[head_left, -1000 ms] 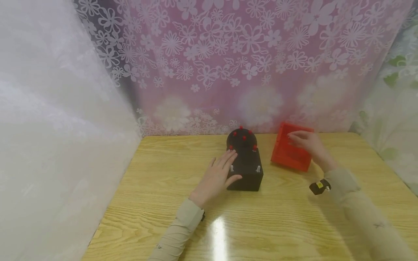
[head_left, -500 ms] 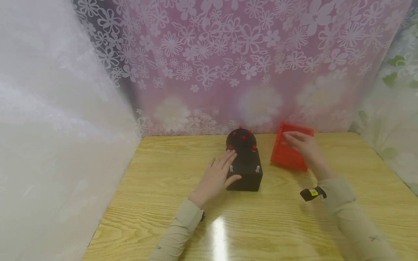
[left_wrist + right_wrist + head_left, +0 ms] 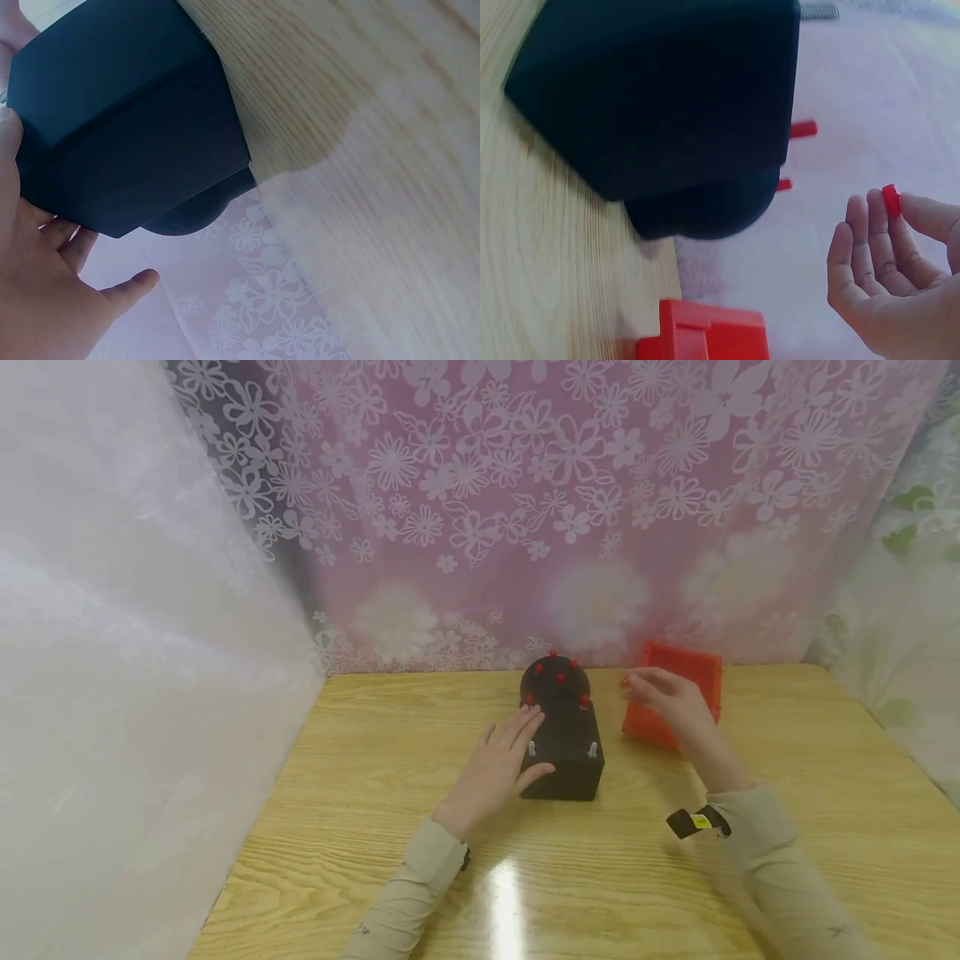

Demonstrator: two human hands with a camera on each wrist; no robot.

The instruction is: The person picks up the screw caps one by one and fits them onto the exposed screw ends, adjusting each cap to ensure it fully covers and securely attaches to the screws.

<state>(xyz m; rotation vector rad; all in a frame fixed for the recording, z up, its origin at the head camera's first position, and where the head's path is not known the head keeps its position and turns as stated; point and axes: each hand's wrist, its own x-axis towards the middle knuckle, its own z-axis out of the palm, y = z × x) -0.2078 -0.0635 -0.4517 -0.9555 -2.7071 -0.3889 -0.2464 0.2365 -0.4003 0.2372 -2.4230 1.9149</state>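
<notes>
A black box (image 3: 562, 777) with a round black disc at its far end stands at the table's middle. Several red caps (image 3: 560, 678) stick up from the disc and the box's far part. Two bare metal screws (image 3: 592, 749) rise nearer the front, one showing its thread in the right wrist view. My left hand (image 3: 491, 768) rests on the box's left side, fingers straight, thumb apart. My right hand (image 3: 678, 706) is raised in front of the red tray (image 3: 643, 727), partly hiding it. Between thumb and fingertips it pinches a small red cap (image 3: 891, 200).
The wooden table (image 3: 360, 760) carries the box and tray. Pink flowered cloth (image 3: 465, 527) hangs right behind the table's far edge. White sheeting (image 3: 150, 652) bounds the left side, and a leaf-patterned sheet (image 3: 900, 610) the right.
My right hand has moved left from over the red tray toward the black box, with the small red cap now showing at its fingertips. The left hand has stayed in place.
</notes>
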